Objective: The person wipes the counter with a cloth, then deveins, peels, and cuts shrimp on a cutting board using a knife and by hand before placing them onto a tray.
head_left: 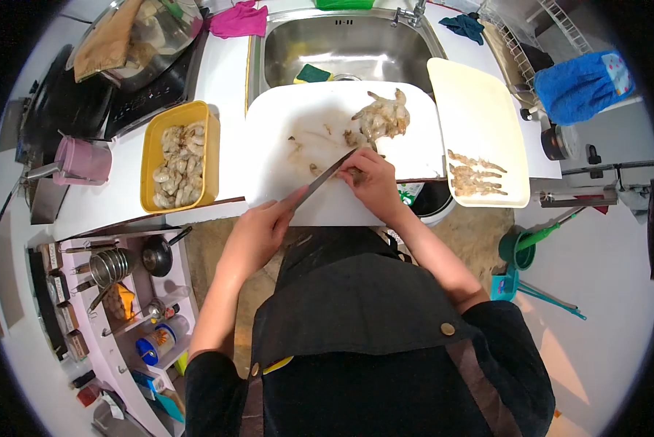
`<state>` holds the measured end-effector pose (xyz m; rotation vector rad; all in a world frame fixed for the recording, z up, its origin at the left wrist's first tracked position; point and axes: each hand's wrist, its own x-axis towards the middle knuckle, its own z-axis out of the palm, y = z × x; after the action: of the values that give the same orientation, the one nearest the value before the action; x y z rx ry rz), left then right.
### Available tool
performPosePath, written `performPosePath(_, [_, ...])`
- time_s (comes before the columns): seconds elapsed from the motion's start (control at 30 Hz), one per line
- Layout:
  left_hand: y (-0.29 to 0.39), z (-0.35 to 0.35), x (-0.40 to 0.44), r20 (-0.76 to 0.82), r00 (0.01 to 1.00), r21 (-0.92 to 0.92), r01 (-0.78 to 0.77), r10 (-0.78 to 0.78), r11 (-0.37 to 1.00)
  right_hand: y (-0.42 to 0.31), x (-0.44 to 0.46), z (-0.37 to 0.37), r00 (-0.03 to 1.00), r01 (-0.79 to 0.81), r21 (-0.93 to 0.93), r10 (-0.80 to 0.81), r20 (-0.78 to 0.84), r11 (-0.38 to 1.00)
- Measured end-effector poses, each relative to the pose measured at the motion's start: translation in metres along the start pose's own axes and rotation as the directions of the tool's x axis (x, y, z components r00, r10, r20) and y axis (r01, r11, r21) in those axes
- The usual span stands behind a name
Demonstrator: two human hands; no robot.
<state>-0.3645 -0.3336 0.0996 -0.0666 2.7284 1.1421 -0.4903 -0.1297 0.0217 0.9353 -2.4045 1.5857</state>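
My left hand [267,227] is closed round the handle of a knife [325,178], its blade slanting up and right over the white cutting board [276,124]. Close to the blade, my right hand [373,180] pinches a small greyish shrimp [357,175], mostly covered by the fingers. Behind that hand, a heap of shrimp [384,116] lies on the board. Small dark scraps and wet streaks mark the board's middle. On the cream tray [472,109] at the right, several shrimp [477,175] lie in a row. A yellow container [214,156] at the left holds peeled-looking shrimp [177,167].
Behind the board is a steel sink [349,47] with a sponge [314,74]. A pink cup [83,160] and a large pot [159,44] stand at the left. A blue towel [578,86] hangs at the right. Below the counter are shelves [141,328] and a bin [436,204].
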Motion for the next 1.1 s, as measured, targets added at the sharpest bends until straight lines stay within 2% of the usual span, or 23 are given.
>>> performPosePath(0.47, [-0.005, -0.006, -0.021, 0.026, 0.999, 0.086, 0.034, -0.036, 0.996, 0.002, -0.002, 0.0, 0.997, -0.079, -0.024, 0.079, 0.002, 0.997])
performPosePath(0.57, [-0.024, -0.006, -0.034, -0.027, 0.997, -0.047, -0.069, 0.068, 0.996, 0.0, 0.0, -0.003, 0.996, -0.093, -0.024, 0.093, 0.004, 0.995])
performPosePath(0.63, [-0.031, -0.015, -0.028, -0.13, 0.982, -0.03, -0.145, 0.14, 0.989, -0.005, 0.005, -0.006, 0.987, -0.156, 0.018, 0.157, -0.025, 0.988])
performPosePath(0.7, [-0.026, -0.022, -0.015, -0.217, 0.966, 0.102, -0.122, 0.141, 0.987, -0.016, 0.015, -0.005, 0.986, -0.166, 0.071, 0.167, -0.004, 0.984])
performPosePath(0.77, [-0.01, -0.024, 0.014, -0.293, 0.952, 0.329, 0.009, 0.093, 0.944, -0.029, 0.031, 0.002, 0.991, -0.128, 0.127, 0.122, 0.055, 0.984])
performPosePath(0.83, [-0.027, -0.009, 0.051, -0.367, 0.908, 0.54, 0.032, 0.201, 0.841, -0.047, 0.042, 0.017, 0.984, -0.171, 0.273, 0.153, 0.089, 0.947])
performPosePath(0.87, [-0.031, -0.005, 0.065, -0.381, 0.895, 0.565, 0.027, 0.232, 0.825, -0.051, 0.045, 0.02, 0.98, -0.194, 0.343, 0.167, 0.106, 0.919])
performPosePath(0.97, [-0.041, 0.003, 0.091, -0.4, 0.868, 0.6, 0.005, 0.295, 0.8, -0.048, 0.042, 0.018, 0.973, -0.22, 0.36, 0.176, 0.152, 0.907])
performPosePath(1.1, [-0.043, 0.011, 0.095, -0.422, 0.864, 0.531, -0.01, 0.275, 0.847, -0.011, 0.016, -0.003, 0.969, -0.03, 0.011, 0.026, 0.244, 0.999])
